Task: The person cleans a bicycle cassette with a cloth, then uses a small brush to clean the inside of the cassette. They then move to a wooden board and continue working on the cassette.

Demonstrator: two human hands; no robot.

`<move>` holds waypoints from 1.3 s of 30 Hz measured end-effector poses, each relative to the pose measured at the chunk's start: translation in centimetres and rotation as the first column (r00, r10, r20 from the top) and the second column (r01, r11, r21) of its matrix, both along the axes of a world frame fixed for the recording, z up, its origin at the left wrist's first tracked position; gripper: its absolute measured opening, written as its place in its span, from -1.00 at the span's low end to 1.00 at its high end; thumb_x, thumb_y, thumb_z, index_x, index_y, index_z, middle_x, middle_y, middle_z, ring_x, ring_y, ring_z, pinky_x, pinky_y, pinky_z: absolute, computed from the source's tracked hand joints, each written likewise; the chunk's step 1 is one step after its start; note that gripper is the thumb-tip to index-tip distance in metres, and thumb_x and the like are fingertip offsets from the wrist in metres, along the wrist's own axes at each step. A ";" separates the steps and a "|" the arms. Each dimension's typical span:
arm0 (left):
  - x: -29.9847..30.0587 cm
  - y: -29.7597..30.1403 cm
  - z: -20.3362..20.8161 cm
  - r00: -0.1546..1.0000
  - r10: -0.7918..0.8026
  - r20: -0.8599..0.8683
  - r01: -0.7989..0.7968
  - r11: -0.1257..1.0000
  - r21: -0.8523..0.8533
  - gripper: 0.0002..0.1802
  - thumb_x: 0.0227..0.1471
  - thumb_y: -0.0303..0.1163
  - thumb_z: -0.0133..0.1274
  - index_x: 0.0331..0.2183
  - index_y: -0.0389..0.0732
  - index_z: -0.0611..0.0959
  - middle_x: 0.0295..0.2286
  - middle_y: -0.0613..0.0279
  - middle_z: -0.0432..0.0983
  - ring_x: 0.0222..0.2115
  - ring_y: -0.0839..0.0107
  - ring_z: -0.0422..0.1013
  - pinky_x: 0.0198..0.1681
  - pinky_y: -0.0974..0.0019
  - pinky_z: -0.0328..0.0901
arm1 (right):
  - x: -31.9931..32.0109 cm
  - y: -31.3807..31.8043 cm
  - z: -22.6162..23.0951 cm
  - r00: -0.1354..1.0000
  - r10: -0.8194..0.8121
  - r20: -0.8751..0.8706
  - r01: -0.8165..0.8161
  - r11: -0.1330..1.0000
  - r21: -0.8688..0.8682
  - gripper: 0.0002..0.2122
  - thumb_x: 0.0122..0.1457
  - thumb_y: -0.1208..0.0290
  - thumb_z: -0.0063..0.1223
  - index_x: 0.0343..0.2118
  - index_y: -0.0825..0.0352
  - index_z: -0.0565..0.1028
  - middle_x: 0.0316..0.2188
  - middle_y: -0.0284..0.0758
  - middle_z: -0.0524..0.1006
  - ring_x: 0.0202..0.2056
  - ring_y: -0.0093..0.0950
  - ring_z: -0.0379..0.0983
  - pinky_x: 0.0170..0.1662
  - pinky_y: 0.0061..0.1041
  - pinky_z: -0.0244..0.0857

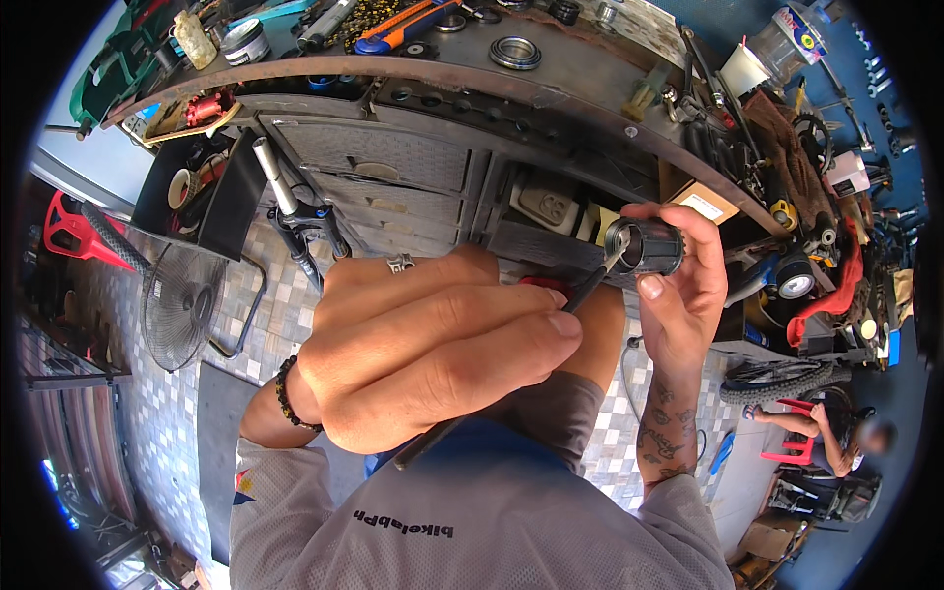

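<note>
My left hand (pixel 442 344), large in the middle of the view, is closed around a slim dark rod-like tool (pixel 593 284). The tool's rear end sticks out below my fingers, and its pale tip reaches the open end of a black ribbed freehub body (pixel 661 248). I cannot make out what kind of tip it has. My right hand (pixel 696 285) grips the freehub body between thumb and fingers, tilted with its hollow end toward the tool. Both hands are raised above my lap, in front of the workbench.
A cluttered workbench (pixel 580 93) curves across the far side, bearing a bearing ring (pixel 515 53) and an orange-blue cutter (pixel 405 27). Drawers (pixel 369 157) sit beneath it. At left stand a bicycle fork (pixel 295 221) and a fan (pixel 182 313). Another person (pixel 836 442) sits at far right.
</note>
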State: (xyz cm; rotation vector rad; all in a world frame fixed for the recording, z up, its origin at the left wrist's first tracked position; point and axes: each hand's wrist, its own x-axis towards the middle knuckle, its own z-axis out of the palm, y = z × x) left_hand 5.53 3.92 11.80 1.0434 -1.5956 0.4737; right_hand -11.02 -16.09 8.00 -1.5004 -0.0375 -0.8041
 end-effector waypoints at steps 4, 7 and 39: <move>-0.1 0.2 0.2 1.000 0.003 -0.011 -0.002 0.999 0.051 -0.71 -0.06 -0.57 0.36 -0.26 -0.35 0.63 -0.42 -0.01 0.65 -0.54 0.24 0.61 -0.63 0.38 0.41 | 0.0 0.0 0.0 1.000 0.005 0.003 -0.005 1.000 0.013 -0.50 0.12 0.68 0.18 0.15 0.45 0.35 0.09 0.03 0.47 0.06 -0.36 0.49 0.18 -0.35 0.35; -0.3 0.1 0.1 1.000 0.021 -0.017 -0.020 1.000 0.019 -0.73 -0.05 -0.56 0.35 -0.27 -0.36 0.63 -0.43 -0.01 0.65 -0.54 0.22 0.62 -0.64 0.37 0.41 | 0.0 0.0 0.0 1.000 0.004 0.009 -0.004 1.000 0.009 -0.50 0.11 0.69 0.19 0.15 0.44 0.35 0.09 0.03 0.47 0.06 -0.36 0.49 0.17 -0.35 0.35; 0.9 -1.0 0.0 0.836 -0.092 -0.541 0.176 0.979 0.106 -0.86 0.28 -0.59 -0.01 -0.34 -0.51 0.51 -0.29 -0.26 0.57 -0.50 0.21 0.62 -0.51 0.33 0.50 | -0.1 -0.4 -0.3 1.000 0.003 0.020 -0.002 0.998 -0.065 -0.52 0.07 0.73 0.20 0.09 0.42 0.37 0.09 0.06 0.45 0.10 -0.34 0.44 0.16 -0.35 0.35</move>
